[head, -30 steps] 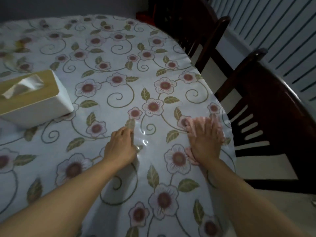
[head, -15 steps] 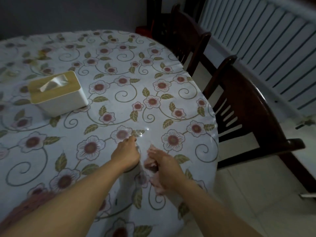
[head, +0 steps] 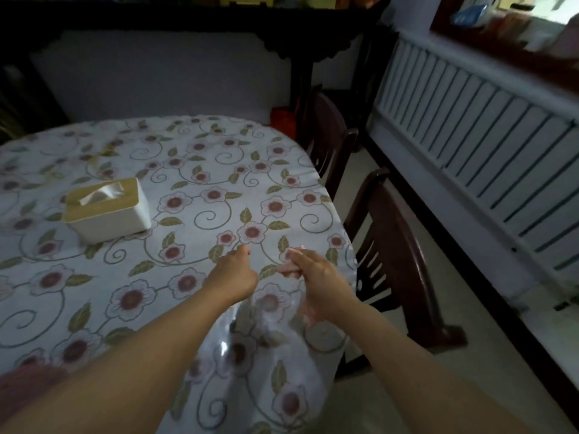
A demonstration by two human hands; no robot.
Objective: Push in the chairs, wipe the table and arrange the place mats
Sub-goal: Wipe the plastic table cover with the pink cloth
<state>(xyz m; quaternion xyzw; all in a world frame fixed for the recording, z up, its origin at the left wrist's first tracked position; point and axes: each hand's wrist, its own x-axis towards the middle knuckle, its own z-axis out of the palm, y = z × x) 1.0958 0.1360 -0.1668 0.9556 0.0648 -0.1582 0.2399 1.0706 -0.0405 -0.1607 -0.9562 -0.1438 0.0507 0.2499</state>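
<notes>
at the near edge of a round bench (head: 219,145) draped in a flowered cloth under clear plastic film, two bare forearms reach forward. left hand (head: 233,275) is curled into a loose fist with its fingers pinching a raised fold of the film (head: 247,311). right hand (head: 319,283), just beside it toward 3 o'clock, has its fingers closed around a small pink cloth (head: 289,267) that rests on the bench top. a white tissue box (head: 106,209) with a tan lid stands well apart at 10 o'clock. two dark wooden chairs, one near (head: 398,245) at 3 o'clock and one farther (head: 326,136) at 1 o'clock, sit close against the bench rim. no place mats are visible. wiping looks to be the step in hand; the next move likely calls for holding the film taut while sweeping the cloth outward across it.
</notes>
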